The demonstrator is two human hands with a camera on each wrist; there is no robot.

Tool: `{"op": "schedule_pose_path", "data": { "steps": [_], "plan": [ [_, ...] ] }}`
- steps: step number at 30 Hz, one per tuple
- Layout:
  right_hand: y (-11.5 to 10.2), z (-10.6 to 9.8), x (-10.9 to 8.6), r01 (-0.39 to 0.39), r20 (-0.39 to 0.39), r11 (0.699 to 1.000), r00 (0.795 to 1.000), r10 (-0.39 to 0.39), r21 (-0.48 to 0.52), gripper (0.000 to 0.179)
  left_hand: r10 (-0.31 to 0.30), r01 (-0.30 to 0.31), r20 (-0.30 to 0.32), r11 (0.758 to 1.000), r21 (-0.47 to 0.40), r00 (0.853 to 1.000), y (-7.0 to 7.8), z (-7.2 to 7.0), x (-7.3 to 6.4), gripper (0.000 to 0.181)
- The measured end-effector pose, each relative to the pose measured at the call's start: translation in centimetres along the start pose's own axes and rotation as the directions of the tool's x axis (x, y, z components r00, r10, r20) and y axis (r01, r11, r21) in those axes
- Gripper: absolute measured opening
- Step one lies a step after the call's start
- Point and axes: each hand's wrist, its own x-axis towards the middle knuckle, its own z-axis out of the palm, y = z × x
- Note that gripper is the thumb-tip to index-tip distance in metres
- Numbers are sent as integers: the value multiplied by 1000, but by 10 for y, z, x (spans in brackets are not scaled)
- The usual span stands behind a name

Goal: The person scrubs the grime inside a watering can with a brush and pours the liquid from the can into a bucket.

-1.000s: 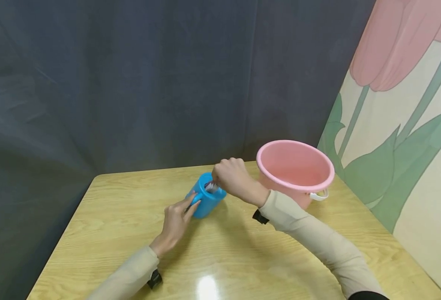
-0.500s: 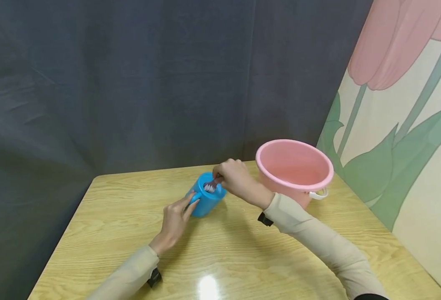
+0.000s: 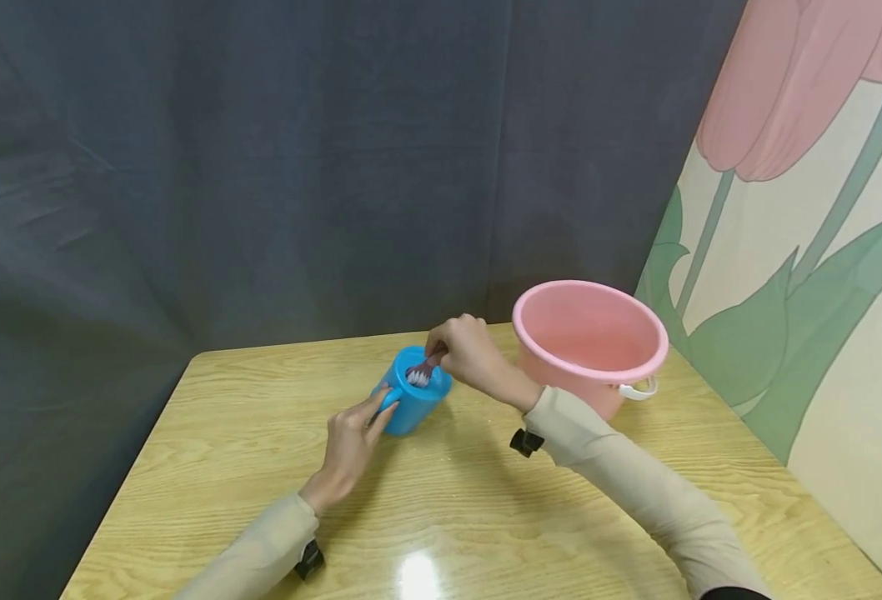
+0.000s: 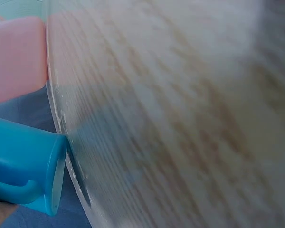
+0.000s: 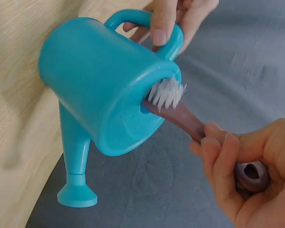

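Observation:
A blue toy watering can (image 3: 411, 412) stands tilted on the table, its spout (image 5: 76, 156) and sprinkler head showing in the right wrist view. My left hand (image 3: 347, 446) grips the can's looped handle (image 5: 173, 42) with thumb and fingers. In my right hand (image 3: 467, 354) is a small brush with a brown handle (image 5: 183, 118), held with the fingers curled round it. Its white bristles (image 5: 166, 93) are at the opening in the can's top, partly within it. The left wrist view shows the can's side (image 4: 19, 152) and base edge against the table.
A pink bucket (image 3: 531, 358) with a white handle grip (image 3: 638, 389) stands right of the can, behind my right forearm. The wooden table (image 3: 223, 450) meets a dark curtain (image 3: 336, 167) at the back and a tulip-painted wall (image 3: 846, 333) at the right.
The brush in my right hand has turned and shifted slightly at the opening, so its bristles and brown neck show more. My left hand and the watering can have hardly moved.

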Motion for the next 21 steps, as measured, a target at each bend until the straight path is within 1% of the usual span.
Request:
{"op": "schedule_pose_path", "data": {
  "steps": [2,5,8,12,16,18,21],
  "plan": [
    [0,0,1,-7,-1,1000,1000,7,4,22,1,-1,2,1000,2,1000,0,0,0,32],
    [-2,1,0,6,17,1000,1000,-6,4,23,-5,5,2,1000,1,1000,0,0,0,32],
    [-6,2,-1,20,18,1000,1000,-20,-1,24,-15,15,0,1000,-9,1000,0,-1,1,32],
    [-8,6,1,19,5,1000,1000,-19,-2,22,-10,10,-7,1000,-11,1000,-2,-3,-1,33],
    [-8,10,4,27,17,1000,999,-27,4,22,-3,3,-24,1000,-1,1000,-4,-3,0,33],
    [-6,13,5,12,48,1000,999,-13,11,20,3,-3,-24,1000,1,1000,-3,-3,0,34],
    [-2,26,0,-3,99,999,995,-1,37,15,14,-14,-12,1000,6,1000,1,0,-1,34]
  ]
}}
